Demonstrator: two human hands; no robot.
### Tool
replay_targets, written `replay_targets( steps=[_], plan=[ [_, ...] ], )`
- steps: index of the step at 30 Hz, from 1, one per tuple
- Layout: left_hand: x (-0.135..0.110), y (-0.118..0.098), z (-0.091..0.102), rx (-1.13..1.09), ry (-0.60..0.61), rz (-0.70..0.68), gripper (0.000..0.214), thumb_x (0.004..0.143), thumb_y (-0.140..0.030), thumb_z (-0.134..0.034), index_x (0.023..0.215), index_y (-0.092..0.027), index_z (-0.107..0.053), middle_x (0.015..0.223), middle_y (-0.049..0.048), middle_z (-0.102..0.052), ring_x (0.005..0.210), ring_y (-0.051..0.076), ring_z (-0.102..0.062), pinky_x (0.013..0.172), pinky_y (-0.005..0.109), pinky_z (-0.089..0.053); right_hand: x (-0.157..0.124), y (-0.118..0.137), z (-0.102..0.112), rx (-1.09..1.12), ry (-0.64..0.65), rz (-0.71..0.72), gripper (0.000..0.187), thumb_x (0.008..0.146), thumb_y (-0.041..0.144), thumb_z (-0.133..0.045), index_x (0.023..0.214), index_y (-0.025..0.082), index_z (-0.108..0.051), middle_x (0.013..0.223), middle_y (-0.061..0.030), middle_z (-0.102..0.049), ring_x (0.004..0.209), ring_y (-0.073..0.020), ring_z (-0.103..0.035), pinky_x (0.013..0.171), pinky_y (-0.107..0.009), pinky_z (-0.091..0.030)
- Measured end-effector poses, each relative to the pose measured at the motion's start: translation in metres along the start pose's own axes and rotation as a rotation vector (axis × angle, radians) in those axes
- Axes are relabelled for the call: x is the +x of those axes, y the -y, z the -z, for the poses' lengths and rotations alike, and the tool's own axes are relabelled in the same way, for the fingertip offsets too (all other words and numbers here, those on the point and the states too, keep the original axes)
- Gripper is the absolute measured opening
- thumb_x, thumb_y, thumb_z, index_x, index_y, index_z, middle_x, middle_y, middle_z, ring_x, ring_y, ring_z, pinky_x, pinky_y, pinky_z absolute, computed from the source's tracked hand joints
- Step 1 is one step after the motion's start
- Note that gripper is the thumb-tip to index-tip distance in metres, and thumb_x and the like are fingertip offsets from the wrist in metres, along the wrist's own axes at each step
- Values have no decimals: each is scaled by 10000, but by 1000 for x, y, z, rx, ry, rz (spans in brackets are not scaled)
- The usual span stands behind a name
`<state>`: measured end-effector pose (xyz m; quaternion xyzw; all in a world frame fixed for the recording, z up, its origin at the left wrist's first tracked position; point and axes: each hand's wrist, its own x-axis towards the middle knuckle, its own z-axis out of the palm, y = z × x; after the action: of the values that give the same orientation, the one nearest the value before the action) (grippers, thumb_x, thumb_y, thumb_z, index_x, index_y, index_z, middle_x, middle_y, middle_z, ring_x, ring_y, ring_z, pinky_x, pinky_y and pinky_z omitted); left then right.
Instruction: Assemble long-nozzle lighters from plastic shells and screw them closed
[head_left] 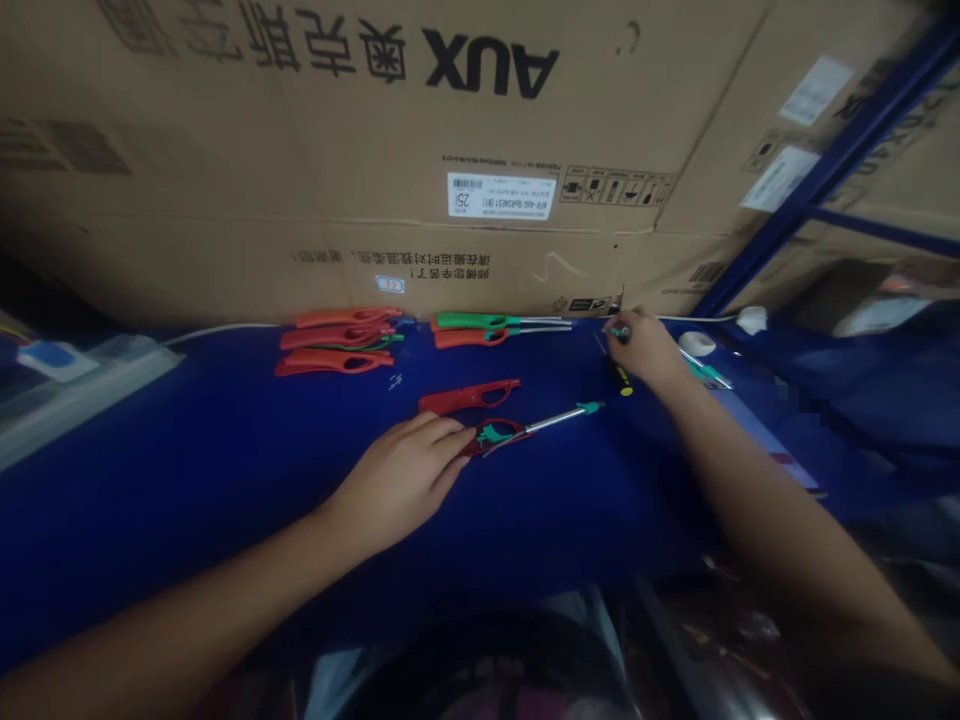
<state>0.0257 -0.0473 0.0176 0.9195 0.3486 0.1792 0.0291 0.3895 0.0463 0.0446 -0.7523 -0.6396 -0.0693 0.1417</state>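
My left hand point(409, 465) is closed on the handle end of an opened red gas lighter point(517, 432), which lies low over the blue table. Inside its shell a green trigger piece point(493, 433) shows, and a metal tube point(556, 420) with a green tip points right. Just behind lies a separate red handle shell point(469, 396). Farther right, my right hand point(646, 345) has its fingers pinched together near the cardboard. A small dark green bit shows between the fingertips, too small to name. Below those fingers is a black and yellow screwdriver point(624, 380).
Several red lighter shells point(337, 362) are stacked at the back left, with tiny screws point(395, 381) beside them. Green and red lighters with tubes point(487, 325) lie behind. A large cardboard box point(337, 200) walls the back. A blue metal post point(810, 200) rises at right.
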Motion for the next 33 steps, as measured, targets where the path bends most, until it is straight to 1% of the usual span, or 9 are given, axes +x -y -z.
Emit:
replay_targets(
  steps=[2, 4, 6, 13, 17, 21, 26, 30, 33],
  plan=[
    [0, 1, -2, -3, -10, -3, 290, 1008, -244, -513, 1244, -179, -669, 1186, 78, -712, 1082, 243, -646, 973, 438, -547, 6, -16, 0, -58, 32, -113, 316, 857, 125, -547, 1122, 107, -718, 1209, -214, -652, 1062, -290, -660, 922, -343, -494],
    [0, 2, -3, -4, -16, -4, 288, 1005, -248, -520, 1241, -183, -673, 1186, 77, -713, 1085, 244, -647, 975, 439, -547, 7, -27, -1, -98, 65, -189, 352, 819, 104, -568, 1134, 107, -727, 1205, -216, -666, 1074, -305, -668, 922, -354, -502],
    [0, 2, -3, -10, -13, -1, 291, 1003, -246, -524, 1246, -184, -672, 1187, 75, -713, 1086, 242, -646, 977, 436, -547, 7, -32, -2, -121, 88, -228, 388, 808, 109, -585, 1172, 125, -718, 1233, -205, -664, 1094, -310, -669, 925, -360, -506],
    [1, 2, -1, -9, 5, -4, 292, 1003, -244, -518, 1239, -186, -681, 1189, 72, -712, 1092, 246, -642, 971, 433, -548, 7, -30, -7, -146, 134, -260, 416, 856, 209, -600, 1264, 154, -661, 1287, -205, -628, 1106, -305, -666, 896, -364, -516],
    [2, 2, 0, -9, -7, -4, 292, 1004, -249, -514, 1233, -190, -684, 1190, 73, -712, 1092, 247, -644, 962, 425, -550, 8, -29, -9, -157, 161, -286, 343, 897, 249, -571, 1197, 132, -689, 1237, -213, -650, 1114, -322, -660, 886, -383, -517],
    [2, 2, 2, -6, -2, -11, 284, 1002, -244, -515, 1222, -198, -688, 1175, 68, -717, 1077, 243, -648, 961, 418, -549, 7, -27, -10, -153, 143, -287, 369, 935, 339, -553, 1228, 149, -671, 1280, -218, -624, 1135, -326, -645, 901, -401, -513],
    [1, 2, 1, -10, -13, -12, 285, 1004, -245, -510, 1223, -199, -687, 1175, 67, -715, 1075, 241, -648, 965, 423, -549, 8, -25, -12, -135, 134, -296, 343, 938, 336, -543, 1193, 159, -689, 1260, -194, -650, 1143, -327, -644, 890, -394, -515],
    [2, 2, 1, -12, -3, -13, 288, 1005, -249, -509, 1223, -193, -689, 1172, 69, -715, 1074, 244, -648, 966, 435, -550, 8, -23, -16, -107, 123, -309, 361, 942, 381, -537, 1200, 182, -693, 1215, -182, -683, 1144, -339, -651, 879, -407, -524],
    [3, 2, 1, -12, 6, -7, 286, 1002, -242, -515, 1227, -192, -685, 1176, 68, -713, 1084, 247, -644, 975, 441, -546, 9, -21, -19, -81, 107, -318, 377, 950, 383, -523, 1215, 170, -687, 1221, -205, -682, 1146, -351, -656, 888, -423, -527]
  ],
)
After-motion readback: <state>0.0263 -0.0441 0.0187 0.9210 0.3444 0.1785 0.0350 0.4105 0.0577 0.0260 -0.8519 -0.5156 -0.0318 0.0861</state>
